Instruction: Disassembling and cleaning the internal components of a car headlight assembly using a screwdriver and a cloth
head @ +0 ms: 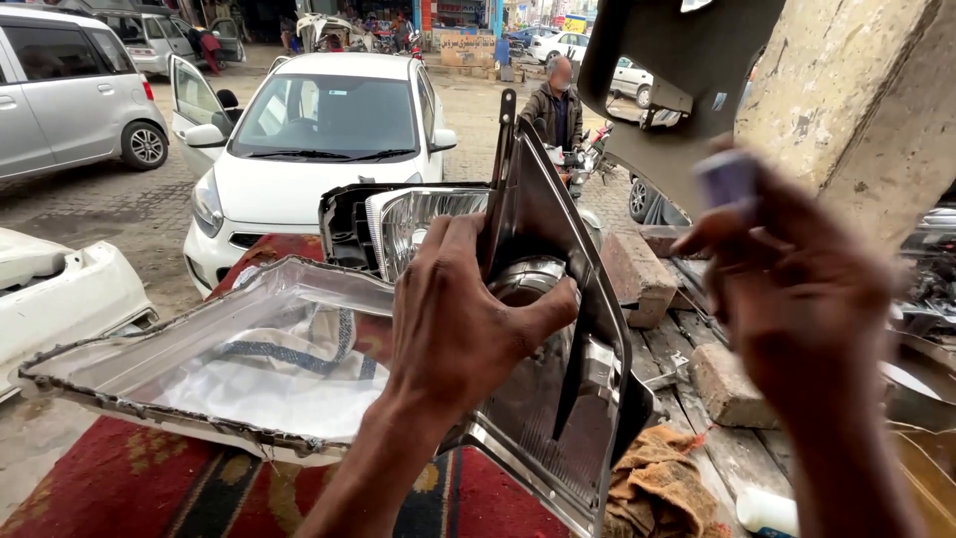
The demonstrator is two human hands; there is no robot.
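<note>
Holding the chrome headlight reflector (558, 399) upright, the left hand (463, 319) wraps over its upper edge: fingers hooked behind the shiny housing, thumb pressed across the front beside the round projector lens (523, 284). Grip closed firmly on the reflector.

Right hand (797, 289) raised at the right, blurred, well apart from the reflector. Its fingertips pinch a small pale purplish object (729, 179); what it is cannot be told.

Clear headlight lens cover (199, 349) lies just left of the left hand, hollow side up, its ragged sealing edge toward the camera. A white cloth with dark stripes (289, 374) shows through it. Both rest on a red patterned rug (119, 488).

Brown rag (662, 488) sits below the reflector's lower corner. Bricks (637, 274) on wooden planks to the right. White car (319, 149) parked behind; a person stands beyond it.
</note>
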